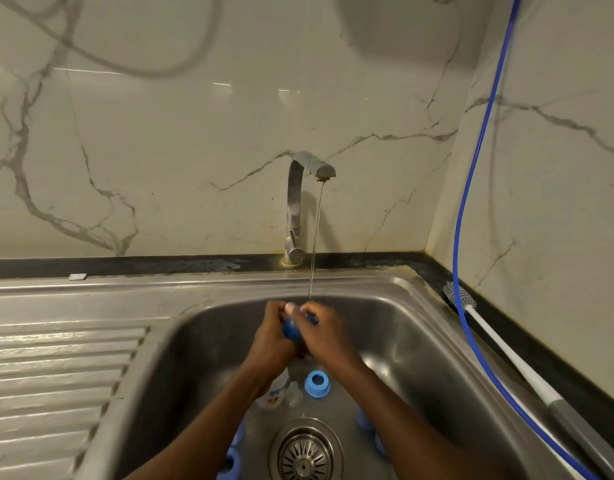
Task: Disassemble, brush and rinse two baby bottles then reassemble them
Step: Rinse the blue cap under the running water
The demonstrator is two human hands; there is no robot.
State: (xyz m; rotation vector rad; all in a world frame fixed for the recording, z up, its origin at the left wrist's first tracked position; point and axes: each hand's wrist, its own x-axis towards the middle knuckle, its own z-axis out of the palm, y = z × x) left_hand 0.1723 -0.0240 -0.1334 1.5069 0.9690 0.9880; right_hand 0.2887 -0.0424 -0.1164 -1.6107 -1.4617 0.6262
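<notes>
Hands meet in the head view over the middle of a steel sink, just under a thin stream of water falling from a chrome tap. The left hand and right hand both curl their fingers round one rounded blue bottle part. They grip it from either side, probably to turn it in the water and rinse it. Motion blur hides exactly which part it is.

Other bottle pieces lie below the wrists on the basin floor, likely waiting their turn. They include a blue collar ring with its hole facing up and a clear bottle with a printed side, partly hidden by the left forearm. More blue pieces lie near the left and right of the drain. With the parts separate, reassembly looks some way off.

A white-handled bottle brush lies along the dark surface to the right of the sink, within reach of the right hand. A blue hose hangs down the wall beside it and could snag a reaching arm.

The basin walls close in on both sides of the hands. The ridged draining board to the left offers open room for setting rinsed parts down.
</notes>
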